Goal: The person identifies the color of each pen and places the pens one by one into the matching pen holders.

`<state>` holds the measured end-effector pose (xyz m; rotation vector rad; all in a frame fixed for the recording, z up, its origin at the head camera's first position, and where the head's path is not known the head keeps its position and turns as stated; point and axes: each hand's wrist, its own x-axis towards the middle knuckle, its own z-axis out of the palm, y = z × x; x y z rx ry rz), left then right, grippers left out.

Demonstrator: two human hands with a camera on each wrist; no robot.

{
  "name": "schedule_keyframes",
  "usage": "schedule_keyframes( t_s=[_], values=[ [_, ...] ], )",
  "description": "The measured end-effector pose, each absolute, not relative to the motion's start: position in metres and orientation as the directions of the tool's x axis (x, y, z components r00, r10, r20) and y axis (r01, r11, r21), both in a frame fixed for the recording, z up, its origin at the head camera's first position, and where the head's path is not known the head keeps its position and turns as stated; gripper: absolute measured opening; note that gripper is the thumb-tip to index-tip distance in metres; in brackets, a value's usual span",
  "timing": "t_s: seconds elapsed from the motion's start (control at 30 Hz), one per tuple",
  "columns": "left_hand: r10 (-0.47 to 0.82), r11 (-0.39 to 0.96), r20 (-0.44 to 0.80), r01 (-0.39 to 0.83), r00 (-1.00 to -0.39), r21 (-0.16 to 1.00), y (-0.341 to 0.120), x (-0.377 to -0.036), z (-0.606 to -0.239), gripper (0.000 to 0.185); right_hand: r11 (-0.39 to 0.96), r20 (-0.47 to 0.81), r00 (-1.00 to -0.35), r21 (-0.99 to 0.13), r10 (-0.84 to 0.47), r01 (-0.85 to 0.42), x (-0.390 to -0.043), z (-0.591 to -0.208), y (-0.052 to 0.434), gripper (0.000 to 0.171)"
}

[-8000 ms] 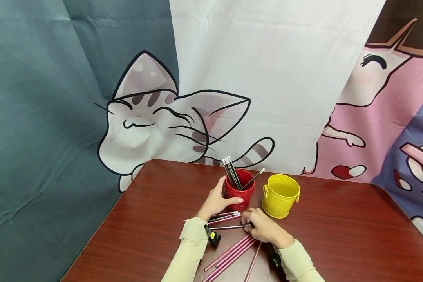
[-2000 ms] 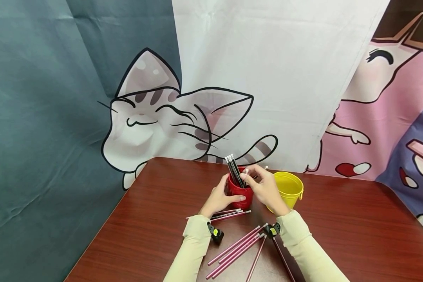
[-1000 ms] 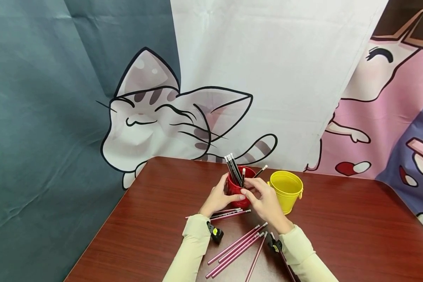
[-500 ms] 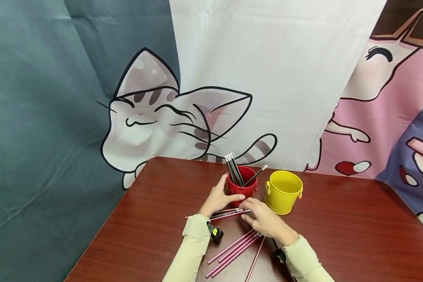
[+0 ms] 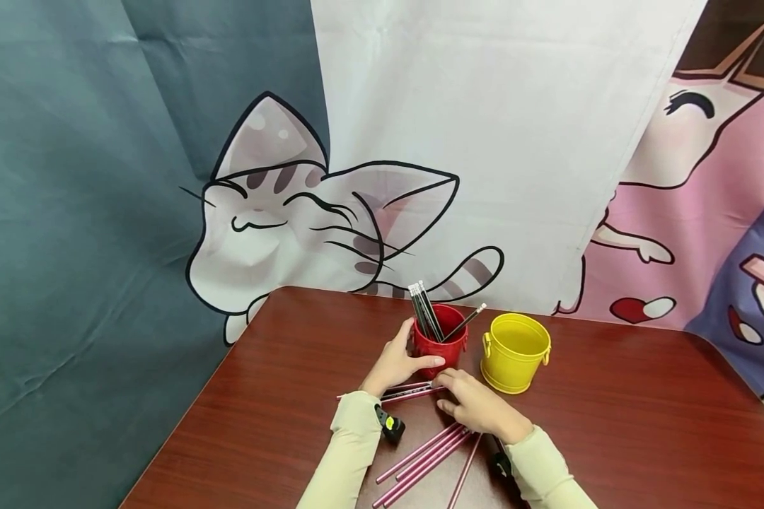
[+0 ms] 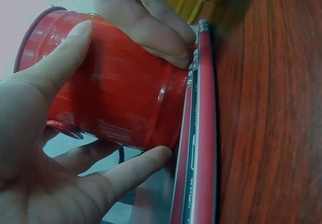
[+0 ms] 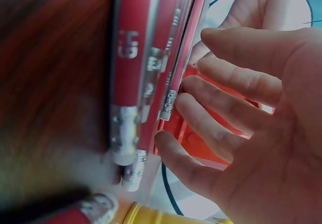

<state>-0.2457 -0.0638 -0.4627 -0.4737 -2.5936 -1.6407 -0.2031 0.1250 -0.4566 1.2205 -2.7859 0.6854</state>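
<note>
Cartoon-cat backdrop [image 5: 280, 212] behind, dark red table [image 5: 611, 424] below. Left hand [image 5: 395, 362] wrapped round the red bucket [image 5: 442, 348], thumb and fingers curled on its wall, black pencils [image 5: 425, 317] standing inside. Just in front, pink pencils [image 5: 410, 391] flat against its base. Right hand [image 5: 474, 406] down on them, fingers spread and loose, fingertips [image 7: 173, 146] at the eraser ends. Yellow bucket [image 5: 516, 353] just beside, to the right.

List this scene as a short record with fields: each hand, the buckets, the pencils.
left hand: grips the small red metal bucket
right hand: fingertips at the few pink pencils lying in front of that bucket
red bucket contents: dark pencils, upright
small yellow metal bucket: beside the red one; contents not visible
loose pink pencils: on the brown wooden table
</note>
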Motion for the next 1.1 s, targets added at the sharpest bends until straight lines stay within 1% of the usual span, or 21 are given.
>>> schedule_keyframes(
  t_s=[0.17,0.37,0.53,0.63,0.87,1.1],
  values=[
    [0.239,0.398,0.183,0.268,-0.954,0.878,-0.0643,-0.2464,-0.4629,0.082,0.582,0.208,-0.687,-0.397,-0.696,-0.710,-0.2059,-0.4587,0.1258,0.017],
    [0.237,0.394,0.182,0.265,-0.954,0.880,-0.0646,-0.2463,-0.4629,0.081,0.601,0.214,-0.697,-0.377,-0.685,-0.705,-0.2060,-0.4592,0.1268,0.016],
    [0.241,0.390,0.184,0.269,-0.953,0.881,-0.0647,-0.2454,-0.4617,0.082,0.578,0.228,-0.676,-0.373,-0.701,-0.726,-0.2059,-0.4592,0.1274,0.009],
    [0.239,0.390,0.177,0.261,-0.955,0.883,-0.0649,-0.2447,-0.4605,0.082,0.569,0.208,-0.671,-0.388,-0.712,-0.725,-0.2062,-0.4590,0.1276,0.007],
    [0.235,0.401,0.167,0.252,-0.958,0.881,-0.0645,-0.2455,-0.4616,0.085,0.608,0.155,-0.697,-0.384,-0.700,-0.695,-0.2012,-0.4604,0.1265,0.009],
    [0.234,0.397,0.166,0.250,-0.958,0.883,-0.0644,-0.2456,-0.4618,0.084,0.615,0.076,-0.705,-0.430,-0.706,-0.662,-0.1987,-0.4597,0.1273,0.010]
  ],
)
